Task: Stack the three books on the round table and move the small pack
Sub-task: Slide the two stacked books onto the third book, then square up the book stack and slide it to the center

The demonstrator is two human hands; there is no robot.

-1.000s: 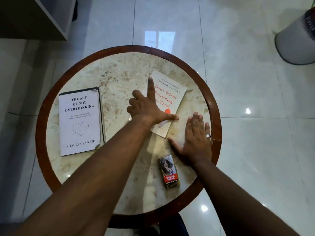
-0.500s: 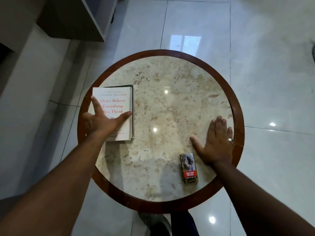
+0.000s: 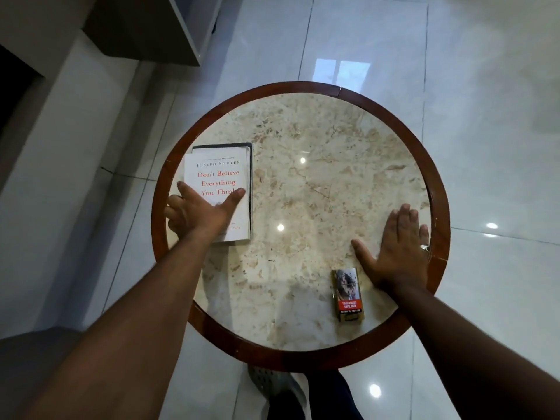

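Observation:
A white book titled "Don't Believe Everything You Think" (image 3: 219,169) lies on top of a stack at the left side of the round table (image 3: 303,357). Under it the dark edge of another book (image 3: 250,189) shows; whether a third lies below I cannot tell. My left hand (image 3: 201,209) rests spread on the lower part of the top book, thumb and forefinger apart. The small pack (image 3: 348,294), red and gold with a picture, lies flat near the table's front right. Just right of it, apart from it, my right hand (image 3: 397,253) lies flat and open on the marble, with a ring on one finger.
The table has a marble top inside a brown wooden rim. Glossy white floor tiles surround it. A dark cabinet (image 3: 145,28) stands at the upper left beside a white ledge. A foot in a grey shoe (image 3: 277,386) shows under the table's near edge.
My left hand slid the white book from the table's middle to the left and onto the other book. The right hand and the pack stayed put. The camera view shifted.

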